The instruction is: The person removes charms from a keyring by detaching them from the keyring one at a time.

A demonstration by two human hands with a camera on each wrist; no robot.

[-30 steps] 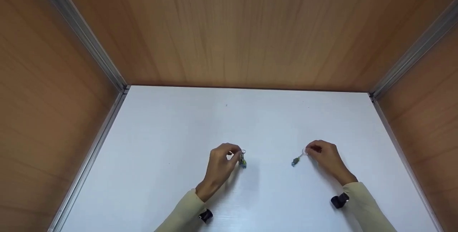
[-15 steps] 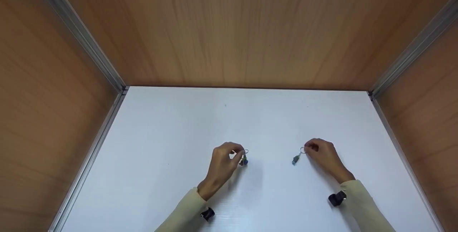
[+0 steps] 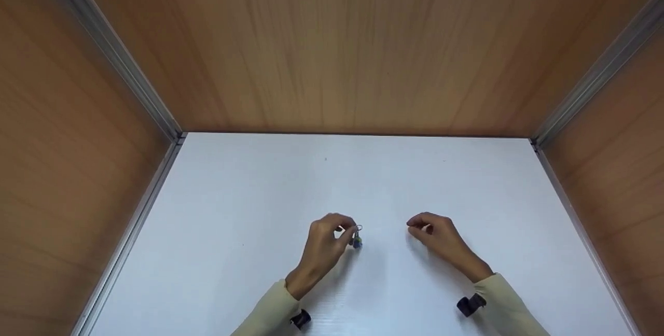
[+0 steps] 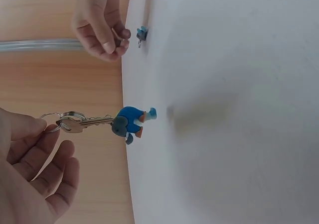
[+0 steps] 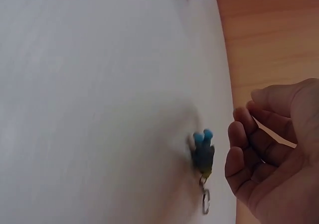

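Head view is showing both hands low over the white desk [image 3: 259, 196], near each other. The left hand [image 3: 324, 242] is pinching a metal key ring [image 4: 70, 118] between thumb and forefinger, and a silver key plus a small blue figure charm [image 4: 130, 123] are hanging from it — the charm's feet are just touching the desk. The right hand [image 3: 436, 235] is hovering with its fingers loosely curled and holding nothing. Right wrist view is showing a second charm [image 5: 203, 154] — dark blue-green, with a small ring — lying on the desk just beside that hand's fingertips [image 5: 234, 170]. Wooden walls [image 3: 337, 40] are enclosing the desk on three sides.
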